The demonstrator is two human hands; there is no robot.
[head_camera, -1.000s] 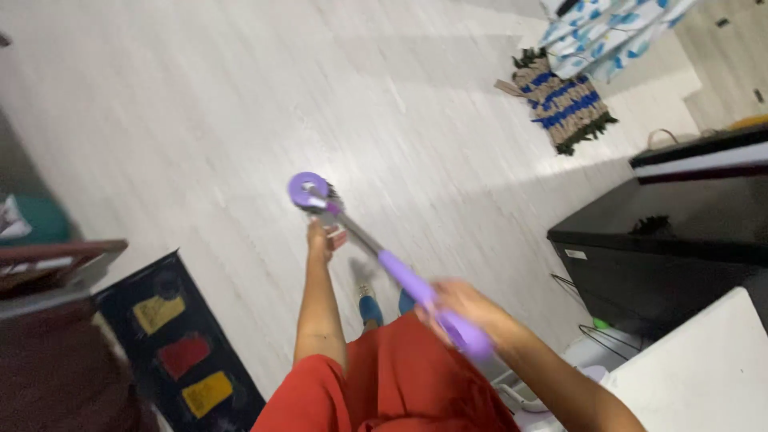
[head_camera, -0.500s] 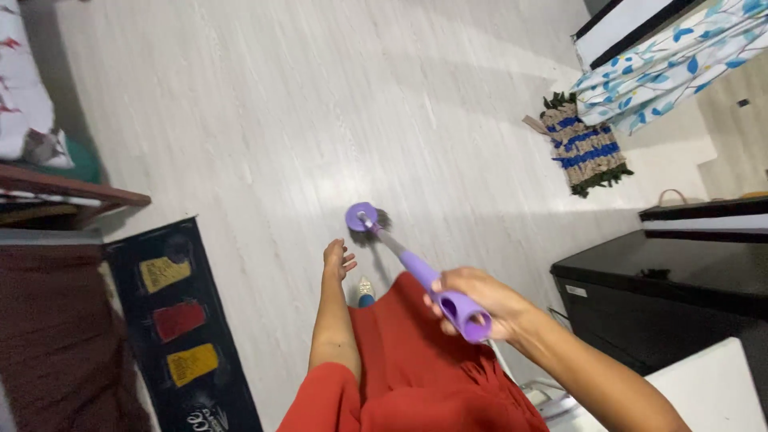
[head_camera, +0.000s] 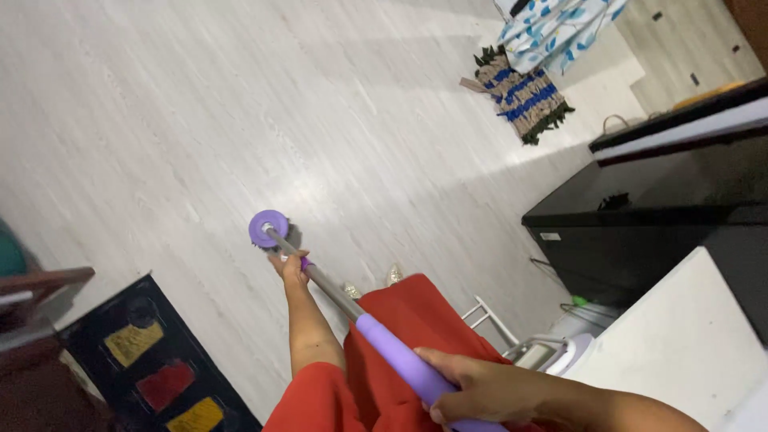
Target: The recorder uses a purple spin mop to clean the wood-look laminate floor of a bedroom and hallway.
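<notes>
I hold a mop (head_camera: 344, 300) with a grey shaft and a purple grip. Its round purple head (head_camera: 268, 228) rests on the pale wood-look floor (head_camera: 240, 104), with dark strands showing under it. My right hand (head_camera: 476, 392) is closed on the purple grip at the bottom of the view. My left hand (head_camera: 292, 268) is lower on the grey shaft, near a small purple collar, wrapped around or touching it. My red garment (head_camera: 400, 336) hangs below, and the toes of my shoes (head_camera: 392, 274) peek out.
A black mat with yellow and red patches (head_camera: 152, 360) lies at lower left beside dark wooden furniture (head_camera: 32, 288). A striped fringed rug (head_camera: 524, 96) and a patterned cloth (head_camera: 552, 24) lie at upper right. A black cabinet (head_camera: 640, 208) and white surface (head_camera: 688, 336) stand on the right.
My left hand went from hanging free beside the mop to resting on the shaft. The mop head shifted left across the floor, and my right hand slid down the grip.
</notes>
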